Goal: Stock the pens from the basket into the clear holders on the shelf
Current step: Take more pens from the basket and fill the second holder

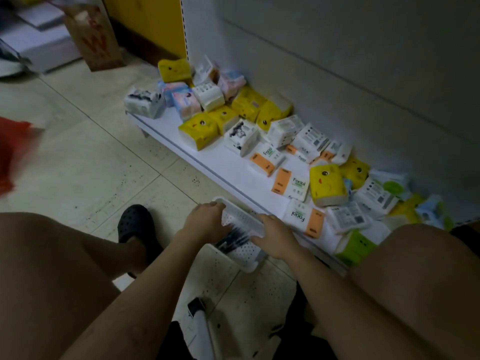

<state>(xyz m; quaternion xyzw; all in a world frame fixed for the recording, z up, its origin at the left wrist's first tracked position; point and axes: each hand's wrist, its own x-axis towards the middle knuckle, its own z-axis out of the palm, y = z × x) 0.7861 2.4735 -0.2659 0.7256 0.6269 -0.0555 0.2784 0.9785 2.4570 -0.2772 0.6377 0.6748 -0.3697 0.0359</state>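
You can read one word here: "Facial".
It stands in dark letters on three orange-and-white tissue packs (pixel 291 185) on the shelf (pixel 215 162), upside down on the nearest pack (pixel 302 216). The brown paper bag (pixel 96 40) bears a red mark like a W, too blurred to confirm. Small print on other packs is illegible.

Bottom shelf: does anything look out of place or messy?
The tissue packs on the low shelf lie jumbled, tilted and overlapping, not in rows. No clear holders show here. The basket of pens is at the shelf's front edge, left hand and right hand on its rim.
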